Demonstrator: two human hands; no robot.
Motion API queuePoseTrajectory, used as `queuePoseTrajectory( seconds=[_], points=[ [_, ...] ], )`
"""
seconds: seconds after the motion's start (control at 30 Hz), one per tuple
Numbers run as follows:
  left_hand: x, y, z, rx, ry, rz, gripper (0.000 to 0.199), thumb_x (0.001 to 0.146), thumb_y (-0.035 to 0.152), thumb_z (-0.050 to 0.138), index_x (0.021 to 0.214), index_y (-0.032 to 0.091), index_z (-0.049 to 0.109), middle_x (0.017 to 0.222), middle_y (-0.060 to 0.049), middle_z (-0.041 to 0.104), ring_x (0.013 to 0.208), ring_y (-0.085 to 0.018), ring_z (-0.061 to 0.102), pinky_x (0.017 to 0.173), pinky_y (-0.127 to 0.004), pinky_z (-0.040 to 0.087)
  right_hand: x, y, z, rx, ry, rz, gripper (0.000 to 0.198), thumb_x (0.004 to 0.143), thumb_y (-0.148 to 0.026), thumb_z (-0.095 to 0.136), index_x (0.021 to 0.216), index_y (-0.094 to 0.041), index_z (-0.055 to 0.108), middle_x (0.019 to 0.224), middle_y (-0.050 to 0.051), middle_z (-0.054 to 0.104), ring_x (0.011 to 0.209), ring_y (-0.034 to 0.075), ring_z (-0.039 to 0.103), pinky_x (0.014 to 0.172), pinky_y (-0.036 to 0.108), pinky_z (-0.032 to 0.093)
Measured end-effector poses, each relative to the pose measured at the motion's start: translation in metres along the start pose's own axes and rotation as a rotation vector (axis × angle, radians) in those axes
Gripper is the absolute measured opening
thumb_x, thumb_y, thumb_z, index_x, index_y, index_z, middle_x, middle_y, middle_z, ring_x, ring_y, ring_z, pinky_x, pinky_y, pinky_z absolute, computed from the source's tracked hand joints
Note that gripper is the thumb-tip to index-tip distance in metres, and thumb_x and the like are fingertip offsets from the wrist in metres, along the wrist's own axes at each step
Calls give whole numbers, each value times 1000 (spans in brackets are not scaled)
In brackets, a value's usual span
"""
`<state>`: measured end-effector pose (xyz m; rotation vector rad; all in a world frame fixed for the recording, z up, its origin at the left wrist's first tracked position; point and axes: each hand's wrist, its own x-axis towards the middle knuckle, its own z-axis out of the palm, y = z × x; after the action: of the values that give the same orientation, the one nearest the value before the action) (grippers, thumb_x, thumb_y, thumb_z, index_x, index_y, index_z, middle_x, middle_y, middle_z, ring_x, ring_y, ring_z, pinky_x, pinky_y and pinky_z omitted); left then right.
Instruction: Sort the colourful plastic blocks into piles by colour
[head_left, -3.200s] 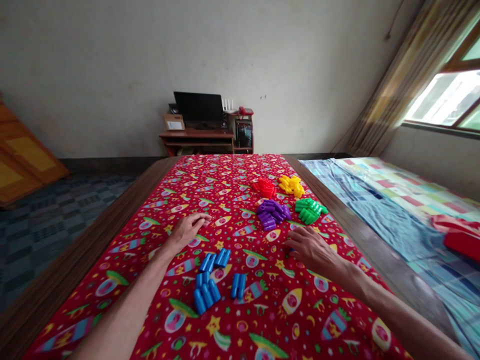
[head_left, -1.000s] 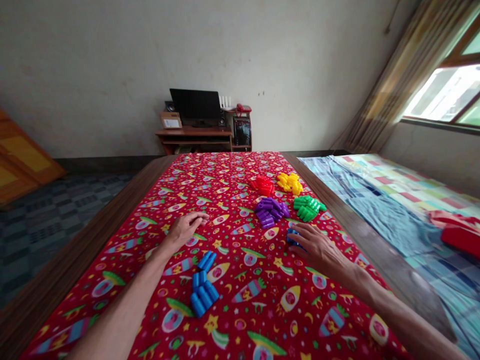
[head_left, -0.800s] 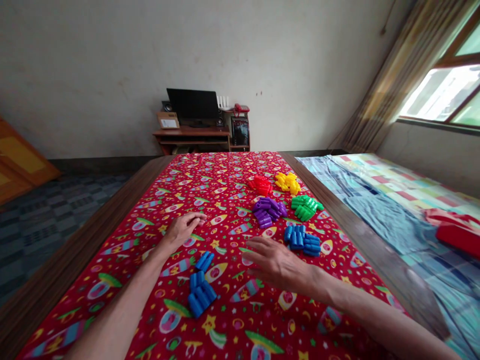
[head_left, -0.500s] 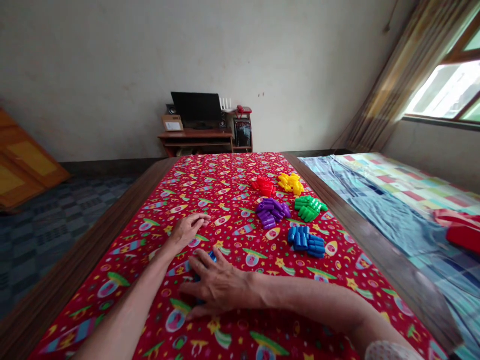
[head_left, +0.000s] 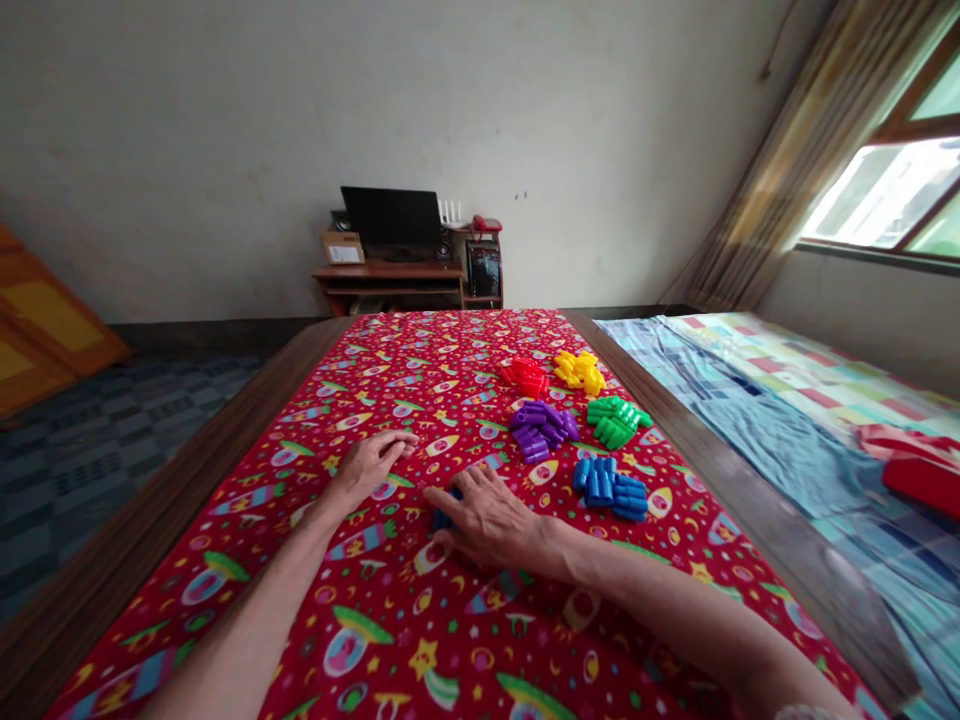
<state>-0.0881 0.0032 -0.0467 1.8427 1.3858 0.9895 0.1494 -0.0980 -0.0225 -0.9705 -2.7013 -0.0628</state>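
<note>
My right hand (head_left: 487, 515) is cupped palm down over blue plastic tubes (head_left: 442, 512) on the cloth, its fingers curled around them. Only a little blue shows at the fingertips, and the palm hides the rest. My left hand (head_left: 373, 465) rests on the cloth to the left, holding nothing, with loosely bent fingers and the thumb slightly apart. Another group of blue tubes (head_left: 611, 488) lies to the right of my right hand. Beyond it are piles of purple tubes (head_left: 541, 430), green tubes (head_left: 616, 420), red pieces (head_left: 525, 376) and yellow pieces (head_left: 580, 372).
A red patterned cloth (head_left: 420, 400) covers the long table, whose brown wooden edge (head_left: 675, 440) shows on both sides. A bed with a checked cover (head_left: 810, 370) stands along the right. At the far wall is a desk (head_left: 390, 272) with a monitor (head_left: 391, 222).
My right hand has slid to the right and a little away from me, with the blue tubes under it. The left hand has stayed nearly in place.
</note>
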Motion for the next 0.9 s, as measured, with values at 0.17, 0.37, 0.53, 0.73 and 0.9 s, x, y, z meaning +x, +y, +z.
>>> queuePoseTrajectory(
  seconds=[0.17, 0.37, 0.53, 0.73, 0.9],
  points=[
    [-1, -4, 1, 14, 19, 20, 37, 75, 49, 52, 90, 20, 69, 92, -7, 75, 82, -23, 71, 78, -35, 57, -15, 2, 3, -23, 57, 18, 55, 94, -40, 50, 141, -18, 34, 132, 19, 45, 121, 29, 42, 97, 46, 43],
    [-1, -4, 0, 6, 18, 28, 37, 76, 49, 53, 90, 20, 70, 93, -7, 75, 81, -23, 71, 77, -35, 57, -41, 5, -11, -21, 49, 16, 33, 94, -22, 50, 126, -15, 49, 128, 17, 52, 117, 26, 48, 92, 39, 49],
    [-2, 0, 0, 19, 23, 13, 38, 75, 51, 53, 90, 20, 70, 92, -7, 75, 81, -23, 72, 76, -34, 57, -54, 17, -24, 57, 107, -73, 29, 96, -14, 43, 124, -13, 48, 113, 14, 60, 104, 21, 52, 83, 34, 51],
    [0, 0, -1, 29, 0, -5, 40, 74, 54, 54, 90, 20, 70, 91, -7, 76, 80, -24, 71, 77, -35, 57, -59, 20, -24, 16, 22, -12, 21, 97, -29, 45, 111, -17, 56, 96, 7, 64, 85, 19, 57, 70, 30, 50],
    [-1, -2, -1, 19, -4, 1, 40, 75, 52, 54, 93, 21, 71, 95, -7, 75, 86, -24, 71, 80, -35, 57, -44, 8, -17, -64, 45, 96, 44, 90, -45, 56, 124, -18, 51, 122, 16, 56, 107, 26, 53, 83, 39, 50]
  ],
)
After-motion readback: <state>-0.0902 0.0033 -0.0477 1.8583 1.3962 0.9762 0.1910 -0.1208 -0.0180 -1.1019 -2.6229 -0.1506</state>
